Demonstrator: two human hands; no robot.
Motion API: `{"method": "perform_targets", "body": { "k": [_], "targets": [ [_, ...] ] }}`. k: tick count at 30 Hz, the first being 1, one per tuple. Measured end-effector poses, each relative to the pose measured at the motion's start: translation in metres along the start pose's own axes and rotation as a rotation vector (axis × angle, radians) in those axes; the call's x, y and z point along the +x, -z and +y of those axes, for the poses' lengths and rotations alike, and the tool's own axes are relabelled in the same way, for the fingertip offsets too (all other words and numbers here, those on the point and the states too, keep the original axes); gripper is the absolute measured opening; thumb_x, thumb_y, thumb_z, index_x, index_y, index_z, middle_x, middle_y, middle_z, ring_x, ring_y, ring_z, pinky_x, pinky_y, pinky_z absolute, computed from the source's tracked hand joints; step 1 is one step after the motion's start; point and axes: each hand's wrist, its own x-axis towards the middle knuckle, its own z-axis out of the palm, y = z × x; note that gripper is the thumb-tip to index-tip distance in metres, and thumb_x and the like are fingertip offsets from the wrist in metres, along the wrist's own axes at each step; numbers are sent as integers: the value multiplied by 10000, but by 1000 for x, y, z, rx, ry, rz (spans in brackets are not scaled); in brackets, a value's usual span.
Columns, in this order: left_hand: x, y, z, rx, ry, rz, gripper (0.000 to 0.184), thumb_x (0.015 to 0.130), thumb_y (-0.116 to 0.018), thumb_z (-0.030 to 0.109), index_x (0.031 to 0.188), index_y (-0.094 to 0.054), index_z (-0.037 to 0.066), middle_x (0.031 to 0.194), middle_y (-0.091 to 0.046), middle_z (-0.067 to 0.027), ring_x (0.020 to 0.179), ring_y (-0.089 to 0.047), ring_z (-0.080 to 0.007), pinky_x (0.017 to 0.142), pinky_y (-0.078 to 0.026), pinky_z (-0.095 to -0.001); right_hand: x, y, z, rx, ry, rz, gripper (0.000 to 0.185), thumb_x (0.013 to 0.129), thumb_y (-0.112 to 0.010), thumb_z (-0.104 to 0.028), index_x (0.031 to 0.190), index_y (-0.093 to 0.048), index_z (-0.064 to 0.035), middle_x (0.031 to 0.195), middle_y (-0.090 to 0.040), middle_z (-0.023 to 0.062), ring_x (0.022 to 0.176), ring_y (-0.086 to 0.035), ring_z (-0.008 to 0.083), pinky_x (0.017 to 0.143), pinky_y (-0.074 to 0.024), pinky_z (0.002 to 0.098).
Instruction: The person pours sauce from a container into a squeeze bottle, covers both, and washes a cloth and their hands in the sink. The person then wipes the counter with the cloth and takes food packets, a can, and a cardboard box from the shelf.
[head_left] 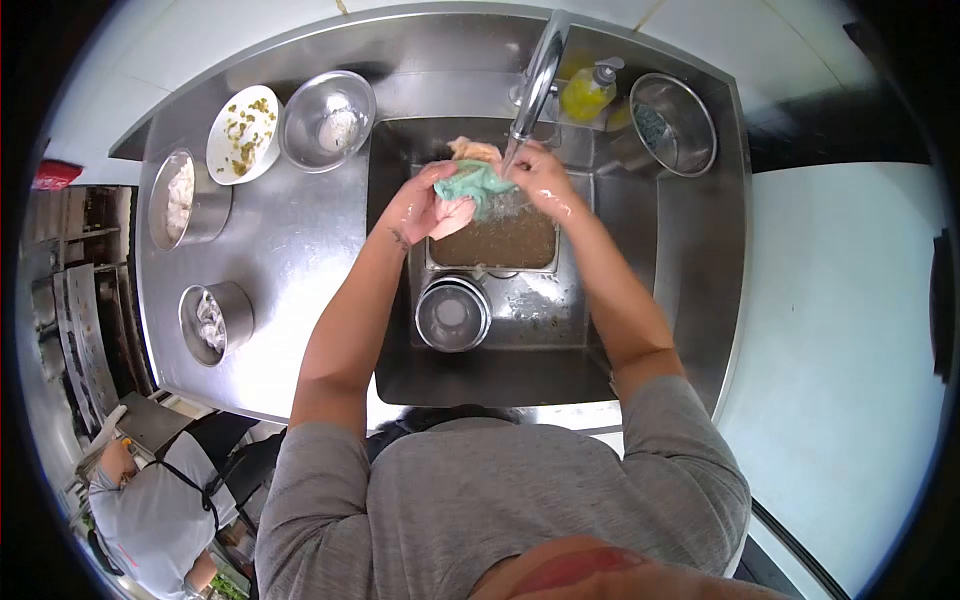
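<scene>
Over the sink [390, 300], my left hand [412, 207] is closed on a bunched wet cloth [470, 188], mostly green with pink and peach parts; I cannot tell whether it is one cloth or more. My right hand [545, 182] pinches the green part from the other side, close under the faucet [540, 80]. Water runs down around the cloth. Below it sits a rectangular metal tub [430, 262] of brownish water. Nearer to me, round metal bowls [453, 313] are stacked on the sink floor.
On the left counter stand a white bowl with food scraps [243, 135], a steel bowl [328, 120] and two metal pots [190, 200] [216, 322] with whitish contents. A yellow soap bottle [588, 92] and a steel container [675, 125] stand behind right. Another person [165, 510] is at lower left.
</scene>
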Motion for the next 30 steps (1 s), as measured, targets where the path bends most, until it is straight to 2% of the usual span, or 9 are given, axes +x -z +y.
{"method": "perform_targets", "body": {
  "k": [3,5,8,12,15,18,19,24,30],
  "targets": [
    [31,-6,-35,-226,10,12,267,931,-496,246,1096,-560,47,1001,-626,-74,877,-621,-195,861,-496,-336,-14,-38,-26,-116,125,62,142,796,-660,-100,702,-581,-29,793,-595,45,810,-584,167,742,-455,301],
    [60,11,-73,352,-498,-10,206,933,-480,222,1035,-575,69,923,-614,-63,806,-613,-183,769,-509,-331,-4,-32,-13,-162,88,166,152,784,-673,-96,686,-586,-20,727,-593,30,741,-575,150,683,-453,293],
    [62,-20,-75,158,-95,430,188,928,-457,172,1022,-586,73,858,-602,-72,716,-604,-182,642,-511,-338,8,-21,17,-229,26,319,167,767,-693,-89,662,-593,-7,629,-589,7,639,-561,123,594,-449,281],
    [49,-41,-57,51,18,405,270,945,-464,249,1031,-569,16,889,-611,-93,734,-616,-180,591,-514,-343,-1,-35,14,190,38,427,267,746,-741,-122,596,-535,-42,535,-439,-12,543,-373,66,470,-328,288],
    [83,14,-86,-564,-51,-83,278,950,-469,268,1016,-579,21,877,-624,-93,704,-623,-190,597,-516,-327,-6,-63,42,-144,238,322,495,733,-704,-204,1166,-481,-122,1187,-420,122,1079,-403,326,889,-263,550],
    [91,47,-87,520,-177,96,255,959,-463,245,1001,-588,26,856,-636,-82,686,-633,-193,611,-521,-300,2,-38,17,-11,-21,328,268,745,-736,-161,881,-524,-70,860,-466,35,804,-406,180,675,-316,384],
    [65,7,-63,526,-77,222,242,960,-463,231,994,-591,29,844,-642,-83,683,-641,-197,625,-530,-292,7,-23,0,114,-179,345,251,754,-759,-125,643,-554,-30,588,-492,-32,577,-402,64,498,-354,258],
    [35,2,-2,46,-202,-13,223,902,-579,266,977,-593,56,940,-656,-77,815,-645,-189,738,-525,-326,2,14,-11,127,-397,-54,273,709,-787,-249,855,-677,-46,776,-620,56,679,-564,162,610,-461,288],
    [74,12,-60,-381,-215,143,319,933,-494,407,1018,-583,113,945,-616,-25,864,-605,-165,701,-500,-324,-9,-52,-31,-399,482,250,313,631,-822,-237,849,-688,-57,906,-637,60,879,-567,277,786,-439,386]
  ]
}}
